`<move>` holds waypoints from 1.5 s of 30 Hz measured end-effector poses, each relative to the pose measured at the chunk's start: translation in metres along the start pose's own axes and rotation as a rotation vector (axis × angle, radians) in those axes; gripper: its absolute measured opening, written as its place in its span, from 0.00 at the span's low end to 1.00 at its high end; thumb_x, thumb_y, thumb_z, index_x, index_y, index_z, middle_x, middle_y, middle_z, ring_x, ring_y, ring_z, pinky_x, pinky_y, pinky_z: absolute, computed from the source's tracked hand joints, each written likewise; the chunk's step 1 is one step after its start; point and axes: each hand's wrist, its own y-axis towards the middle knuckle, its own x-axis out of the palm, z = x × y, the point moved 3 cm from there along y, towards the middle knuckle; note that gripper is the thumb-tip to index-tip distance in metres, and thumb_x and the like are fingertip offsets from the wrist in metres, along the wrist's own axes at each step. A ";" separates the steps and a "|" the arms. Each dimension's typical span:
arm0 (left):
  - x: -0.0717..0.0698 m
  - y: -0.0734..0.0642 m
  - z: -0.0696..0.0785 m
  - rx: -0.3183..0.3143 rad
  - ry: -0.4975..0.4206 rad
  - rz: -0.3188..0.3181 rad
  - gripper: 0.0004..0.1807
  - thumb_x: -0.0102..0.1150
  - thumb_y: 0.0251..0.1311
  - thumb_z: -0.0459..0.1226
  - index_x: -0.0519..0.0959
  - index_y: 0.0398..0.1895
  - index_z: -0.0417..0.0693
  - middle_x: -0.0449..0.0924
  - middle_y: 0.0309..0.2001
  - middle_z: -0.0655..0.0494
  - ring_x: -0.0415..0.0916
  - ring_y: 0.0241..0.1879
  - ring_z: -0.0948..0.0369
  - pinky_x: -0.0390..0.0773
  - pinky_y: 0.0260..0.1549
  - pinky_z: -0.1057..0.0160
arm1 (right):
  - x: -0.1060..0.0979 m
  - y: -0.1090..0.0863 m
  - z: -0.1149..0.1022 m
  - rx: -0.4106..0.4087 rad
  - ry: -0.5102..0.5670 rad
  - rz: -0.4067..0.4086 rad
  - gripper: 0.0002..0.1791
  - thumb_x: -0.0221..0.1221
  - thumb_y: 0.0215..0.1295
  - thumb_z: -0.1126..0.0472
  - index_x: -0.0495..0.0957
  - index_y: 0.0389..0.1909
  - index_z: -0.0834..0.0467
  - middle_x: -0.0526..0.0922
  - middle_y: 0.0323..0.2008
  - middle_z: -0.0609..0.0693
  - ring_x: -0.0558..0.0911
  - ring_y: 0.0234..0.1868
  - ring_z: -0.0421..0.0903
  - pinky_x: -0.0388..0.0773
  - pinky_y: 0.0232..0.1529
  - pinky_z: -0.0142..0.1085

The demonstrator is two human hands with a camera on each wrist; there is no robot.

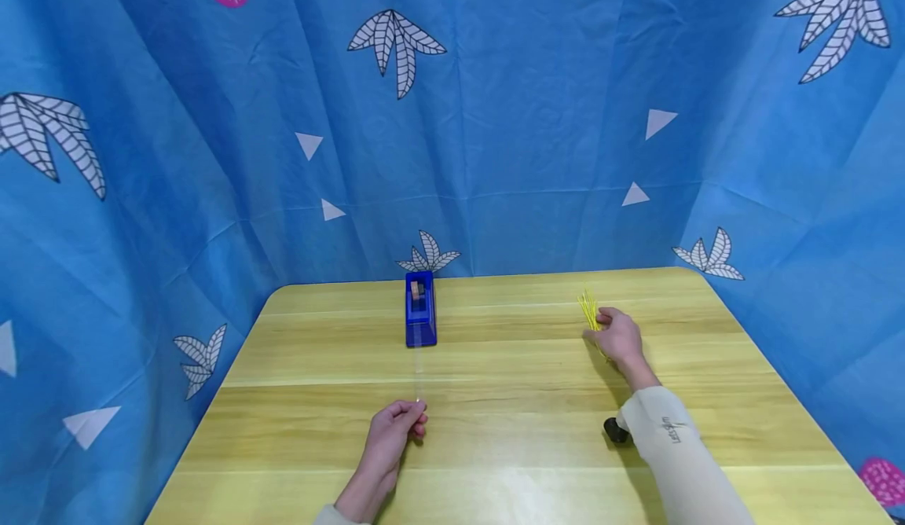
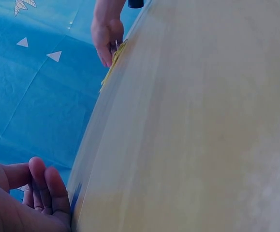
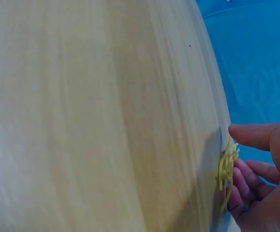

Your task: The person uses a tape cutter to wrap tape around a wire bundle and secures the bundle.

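Observation:
A blue tape dispenser [image 1: 421, 335] stands towards the back of the table, and a strip of clear tape [image 1: 419, 372] runs from it towards the front. My left hand [image 1: 394, 431] pinches the strip's end between thumb and forefinger; the left wrist view shows that hand [image 2: 28, 198] at its lower left, fingers curled. At the back right, my right hand [image 1: 618, 338] holds a bundle of thin yellow strands [image 1: 588, 309] low at the tabletop. In the right wrist view the thumb and fingers [image 3: 243, 181] lie around the bundle [image 3: 225, 171], which shows looped strands.
A small black round object [image 1: 616, 430] stands beside my right sleeve [image 1: 672, 438]. The wooden table [image 1: 509, 446] has rounded back corners, and a blue patterned curtain [image 1: 537, 116] hangs close behind it and along both sides.

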 end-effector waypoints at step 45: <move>0.000 -0.002 0.001 0.010 0.004 -0.001 0.14 0.62 0.71 0.36 0.80 0.46 0.29 0.82 0.30 0.57 0.77 0.28 0.65 0.80 0.30 0.69 | 0.004 0.003 0.001 -0.173 0.033 -0.106 0.22 0.67 0.65 0.71 0.80 0.60 0.68 0.86 0.53 0.64 0.83 0.50 0.59 0.81 0.48 0.44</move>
